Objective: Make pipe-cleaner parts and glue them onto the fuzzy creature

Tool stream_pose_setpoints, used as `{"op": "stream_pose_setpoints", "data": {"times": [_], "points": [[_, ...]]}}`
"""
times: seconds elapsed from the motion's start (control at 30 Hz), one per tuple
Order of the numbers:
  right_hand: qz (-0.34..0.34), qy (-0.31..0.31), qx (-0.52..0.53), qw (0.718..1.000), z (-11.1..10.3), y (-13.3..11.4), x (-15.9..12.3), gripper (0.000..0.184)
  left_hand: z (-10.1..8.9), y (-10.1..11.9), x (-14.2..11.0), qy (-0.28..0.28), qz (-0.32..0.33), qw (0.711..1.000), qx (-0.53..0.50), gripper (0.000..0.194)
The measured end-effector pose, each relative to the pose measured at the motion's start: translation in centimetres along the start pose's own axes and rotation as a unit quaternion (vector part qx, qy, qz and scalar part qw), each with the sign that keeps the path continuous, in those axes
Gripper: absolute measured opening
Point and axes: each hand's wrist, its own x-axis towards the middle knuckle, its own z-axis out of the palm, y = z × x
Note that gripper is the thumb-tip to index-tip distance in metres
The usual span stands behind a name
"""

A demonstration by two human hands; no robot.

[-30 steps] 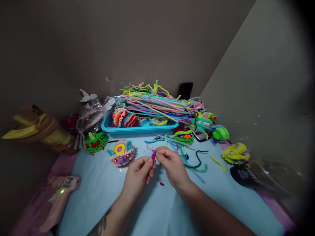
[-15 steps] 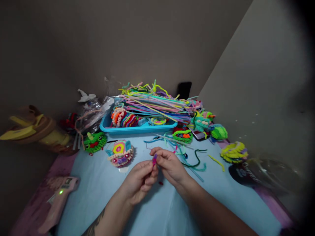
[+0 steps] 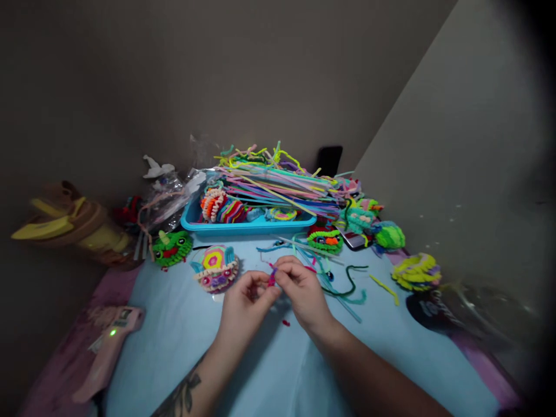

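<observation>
Between the fingertips of both hands is a small purple and magenta piece of pipe cleaner (image 3: 272,277), mostly covered by the fingers. My left hand (image 3: 249,298) pinches it from the left, thumb against fingers. My right hand (image 3: 302,292) grips it from the other side with thumb and forefinger. Left of the hands sits a round pipe-cleaner animal head (image 3: 217,269) with a flower-like top and blue ears. A tiny dark red scrap (image 3: 285,322) lies on the light blue cloth (image 3: 182,336) below the hands.
Behind the hands stands a blue tray (image 3: 247,227) with colourful pipe cleaners (image 3: 278,185) heaped over it. Green pipe-cleaner heads (image 3: 171,249) and a yellow one (image 3: 416,272) sit around. A pink glue gun (image 3: 110,350) with a lit green light lies left; loose stems (image 3: 350,284) lie right.
My left hand has turned, its thumb now reaching across and its fingers raised behind the purple piece. My right fingers have shifted slightly on it. The view has moved a little.
</observation>
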Motion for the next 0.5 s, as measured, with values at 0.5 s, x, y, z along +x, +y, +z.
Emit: {"op": "stream_pose_setpoints", "data": {"times": [0.5], "points": [[0.028,-0.020,0.010,0.999,-0.7,-0.4,0.4,0.005,-0.4,-0.1,0.2,-0.036,-0.026,0.999,0.011,0.028]]}}
